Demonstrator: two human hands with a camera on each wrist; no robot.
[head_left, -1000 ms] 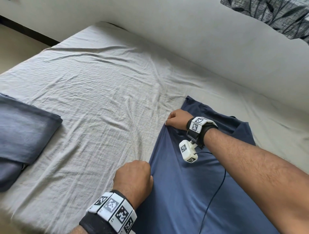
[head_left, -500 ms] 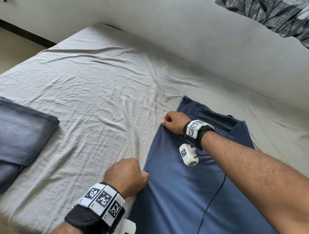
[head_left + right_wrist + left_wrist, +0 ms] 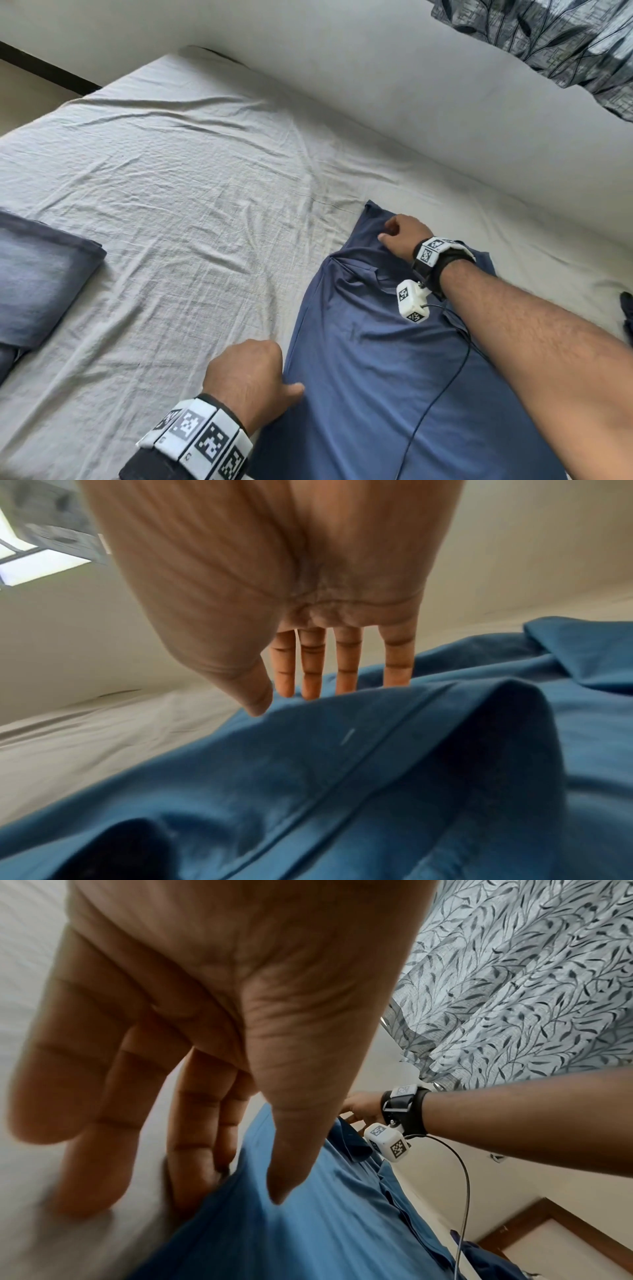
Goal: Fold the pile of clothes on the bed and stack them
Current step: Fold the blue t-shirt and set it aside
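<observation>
Status: one garment looks done. A folded grey-blue piece (image 3: 41, 274) sits at the left edge of the bed (image 3: 191, 192), well apart from your work area. Whether there's more under it, can't tell; only part is in frame.

In hand now: the blue shirt (image 3: 394, 377), lying on the right half of the bed, collar end toward the wall (image 3: 342, 75). Its left side appears already turned in, giving a long straight edge. So I'd judge you're partway through the fold: sides being squared, crosswise folds and stacking still to do.

Your left hand (image 3: 250, 373) is at the shirt's left edge, low down. The left wrist view shows the thumb on top of the cloth and fingers (image 3: 202, 1123) tucked under the edge, so it's pinching the fabric. Your right hand (image 3: 399, 234) is up at the collar end; in the right wrist view its fingers (image 3: 346, 664) are straight, tips down against the fabric, pressing and not gripping.

A dark scrap (image 3: 627, 315) shows at the right frame edge, possibly another garment waiting; too little visible to say.

Room: plenty of bare sheet between the shirt and the folded piece, so fold leftward freely. Wall runs close behind the collar end, so little slack there. Wrist cable (image 3: 442, 394) trails over the shirt; watch it doesn't get folded in.
</observation>
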